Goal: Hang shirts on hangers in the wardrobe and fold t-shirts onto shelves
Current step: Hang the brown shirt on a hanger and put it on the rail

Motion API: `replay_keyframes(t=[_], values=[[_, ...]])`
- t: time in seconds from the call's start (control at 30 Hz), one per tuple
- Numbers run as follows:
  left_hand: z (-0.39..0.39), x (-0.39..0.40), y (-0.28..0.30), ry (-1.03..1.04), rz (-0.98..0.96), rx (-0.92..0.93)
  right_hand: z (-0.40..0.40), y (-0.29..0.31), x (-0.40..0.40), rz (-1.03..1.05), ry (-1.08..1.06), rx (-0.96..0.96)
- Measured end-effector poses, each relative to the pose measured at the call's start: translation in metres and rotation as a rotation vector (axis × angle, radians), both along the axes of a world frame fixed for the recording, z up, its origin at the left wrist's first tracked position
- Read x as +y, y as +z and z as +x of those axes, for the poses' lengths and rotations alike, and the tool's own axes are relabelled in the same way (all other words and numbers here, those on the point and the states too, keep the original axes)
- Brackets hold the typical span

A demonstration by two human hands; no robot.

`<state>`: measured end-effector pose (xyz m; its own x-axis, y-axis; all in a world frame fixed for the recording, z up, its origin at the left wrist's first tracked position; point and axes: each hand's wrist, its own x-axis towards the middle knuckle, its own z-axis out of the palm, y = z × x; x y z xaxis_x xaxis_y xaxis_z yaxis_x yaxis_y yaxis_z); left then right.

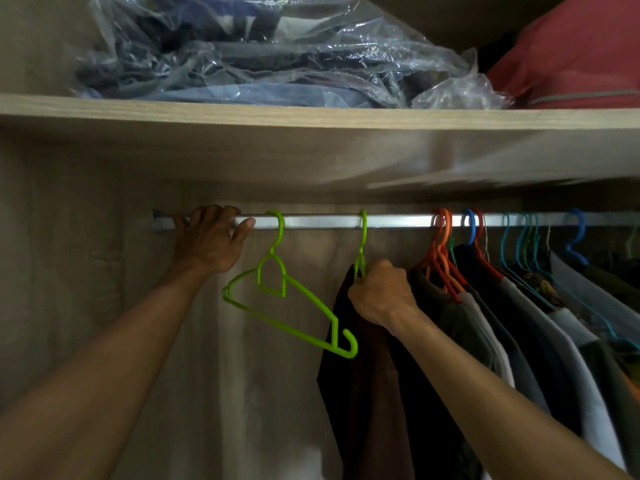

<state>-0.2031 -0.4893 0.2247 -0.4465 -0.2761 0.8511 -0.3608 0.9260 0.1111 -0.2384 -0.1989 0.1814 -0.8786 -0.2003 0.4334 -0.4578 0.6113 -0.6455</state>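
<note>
Metal, pale and square-edged, the wardrobe rail [346, 221] runs the width of the view under a wooden shelf [311, 116]. At its far left end the left hand [207, 242] is wrapped over the rail, fingers [211, 216] curled across the top and thumb stretched along the front; it holds nothing else and seems only to brace. Just right of that thumb an empty green hanger [291, 299] dangles from the rail, tilted, its lower corner swung towards the dark garment beside it. Next along, a second green hanger [362, 237] is hooked on the rail with a dark shirt [367, 393] draped from it. The right hand [381, 294] is closed tight around that hanger's neck and the shirt's collar, fingers fully curled. Further right hangs a packed row of hung shirts [519, 323] on orange, blue and teal hangers. Above, the shelf carries a clear plastic bag of clothes [259, 57] and a red bundle [571, 53].

By my reading, the step in hand is settling the dark shirt in place on the rail. The next move calls for the right hand to let go cleanly without dragging the collar off, perhaps after sliding the hanger towards the row. Then the empty green hanger has to be unhooked for another shirt.
</note>
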Motion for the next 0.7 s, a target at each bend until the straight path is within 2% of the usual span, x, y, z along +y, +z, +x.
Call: replay_keyframes(t=[0.1,0.17,0.23,0.33,0.47,0.7], values=[[0.000,-0.001,0.000,-0.008,0.002,-0.001,0.009,0.004,-0.005,0.207,-0.106,0.302],[0.001,-0.001,0.000,-0.006,0.001,-0.010,0.021,0.013,-0.016,0.187,-0.033,0.455],[0.001,-0.001,0.001,0.005,0.008,-0.019,0.033,0.025,-0.031,0.167,0.123,0.365],[0.002,0.001,0.001,0.006,0.012,-0.030,0.043,0.032,-0.049,0.329,0.258,0.195],[0.003,-0.002,0.001,-0.030,0.020,-0.025,0.041,0.023,-0.061,0.412,0.222,0.192],[-0.002,-0.003,-0.002,-0.019,-0.004,0.013,0.034,0.023,-0.066,0.306,0.242,0.175]])
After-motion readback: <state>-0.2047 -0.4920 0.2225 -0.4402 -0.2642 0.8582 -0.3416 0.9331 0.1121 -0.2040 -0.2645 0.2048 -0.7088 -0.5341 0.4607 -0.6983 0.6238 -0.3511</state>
